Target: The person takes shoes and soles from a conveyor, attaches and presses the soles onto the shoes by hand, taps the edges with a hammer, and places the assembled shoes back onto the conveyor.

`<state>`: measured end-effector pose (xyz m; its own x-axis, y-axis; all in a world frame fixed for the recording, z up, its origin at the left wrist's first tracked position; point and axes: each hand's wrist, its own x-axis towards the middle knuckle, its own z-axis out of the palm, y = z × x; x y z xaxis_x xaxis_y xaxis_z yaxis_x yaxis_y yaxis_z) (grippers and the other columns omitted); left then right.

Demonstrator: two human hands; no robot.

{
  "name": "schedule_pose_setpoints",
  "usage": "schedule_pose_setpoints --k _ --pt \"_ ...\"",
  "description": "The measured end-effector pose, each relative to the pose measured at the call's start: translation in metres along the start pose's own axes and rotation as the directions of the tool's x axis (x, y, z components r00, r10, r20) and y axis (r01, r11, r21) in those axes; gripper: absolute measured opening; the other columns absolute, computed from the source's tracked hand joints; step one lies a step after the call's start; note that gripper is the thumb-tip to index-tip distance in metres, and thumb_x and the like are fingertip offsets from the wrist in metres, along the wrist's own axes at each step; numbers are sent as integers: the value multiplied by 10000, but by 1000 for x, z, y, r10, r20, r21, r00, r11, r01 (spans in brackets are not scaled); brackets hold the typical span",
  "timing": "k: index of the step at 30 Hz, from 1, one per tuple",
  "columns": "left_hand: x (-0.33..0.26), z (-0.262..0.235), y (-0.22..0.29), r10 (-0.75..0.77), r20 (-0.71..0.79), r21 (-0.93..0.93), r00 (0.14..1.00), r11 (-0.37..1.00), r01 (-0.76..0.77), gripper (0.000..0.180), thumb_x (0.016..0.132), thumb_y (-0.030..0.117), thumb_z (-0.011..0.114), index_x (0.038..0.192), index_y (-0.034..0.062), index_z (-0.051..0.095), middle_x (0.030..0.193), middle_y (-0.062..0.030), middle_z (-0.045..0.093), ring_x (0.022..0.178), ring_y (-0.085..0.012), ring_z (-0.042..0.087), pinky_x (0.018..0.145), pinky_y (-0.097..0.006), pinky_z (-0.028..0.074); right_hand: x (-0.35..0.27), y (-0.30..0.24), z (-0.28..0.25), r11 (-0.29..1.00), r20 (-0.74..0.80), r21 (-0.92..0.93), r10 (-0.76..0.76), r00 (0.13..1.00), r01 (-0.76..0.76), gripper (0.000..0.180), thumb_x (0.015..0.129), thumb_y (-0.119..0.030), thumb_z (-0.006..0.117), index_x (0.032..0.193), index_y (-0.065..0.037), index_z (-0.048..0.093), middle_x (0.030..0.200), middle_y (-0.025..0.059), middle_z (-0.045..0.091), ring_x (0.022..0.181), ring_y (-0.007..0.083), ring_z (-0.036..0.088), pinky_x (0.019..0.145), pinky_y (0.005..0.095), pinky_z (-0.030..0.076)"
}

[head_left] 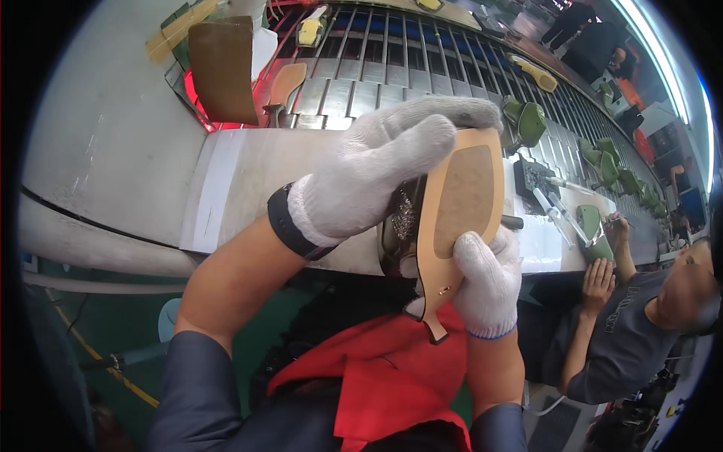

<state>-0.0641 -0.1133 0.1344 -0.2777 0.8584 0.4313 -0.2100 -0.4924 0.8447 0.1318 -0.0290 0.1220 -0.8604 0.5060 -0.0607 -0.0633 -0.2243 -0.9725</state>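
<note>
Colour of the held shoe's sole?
Sole: light tan with a brownish patch. Best in head view.

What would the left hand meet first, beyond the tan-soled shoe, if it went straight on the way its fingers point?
Past the tan-soled shoe, the left hand would probably meet the green piece just to the right, though depth is unclear: it may sit lower.

Unreadable lettering (622, 309) marks a co-worker's dark shirt (614, 354).

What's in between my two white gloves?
A tan-soled shoe. The head view shows it between your left hand and right hand, its sole facing the camera and both gloves touching it.
</note>
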Motion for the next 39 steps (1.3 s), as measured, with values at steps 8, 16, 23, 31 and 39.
schedule_pose_setpoints --k 8,16,23,31,39 --pt "5 3 -10 32 -17 -100 999 994 -33 508 1172 333 595 1531 -27 605 1405 -113 714 1292 -177 673 1140 -344 531 6 7 -5 996 -40 -13 -86 996 85 497 1039 -218 614 1332 183 629 1087 272 783 819 322 823 735 404 711" --pt "0 -14 1 -31 134 12 991 999 30 798 1016 300 727 1664 -57 428 1661 -192 536 1550 -288 516 1297 -464 410 0 -7 3 997 -75 -9 -76 994 76 313 1049 -118 664 1237 117 751 1084 159 822 891 191 794 786 317 646" --pt "-31 -3 23 -119 -110 -167 987 981 99 696 956 377 774 1483 -37 586 1541 -280 616 1423 -367 634 1227 -514 496 -11 4 15 990 31 -109 -90 995 93 267 1051 -127 670 1148 94 784 1008 113 822 828 128 747 699 294 600" --pt "-86 21 85 -93 -437 307 894 919 246 559 1145 405 544 1318 -106 692 1293 -276 755 1200 -318 754 1071 -459 607 -24 7 47 808 203 -445 -330 922 387 167 1022 -133 728 1003 17 798 740 173 711 604 299 711 587 379 551" --pt "-98 12 91 8 -560 484 828 815 319 409 1104 286 654 1196 -103 740 1119 -237 809 1036 -287 790 986 -423 629 -7 19 71 690 313 -464 -459 832 555 138 977 -125 798 945 5 766 698 134 684 577 330 690 547 418 533"
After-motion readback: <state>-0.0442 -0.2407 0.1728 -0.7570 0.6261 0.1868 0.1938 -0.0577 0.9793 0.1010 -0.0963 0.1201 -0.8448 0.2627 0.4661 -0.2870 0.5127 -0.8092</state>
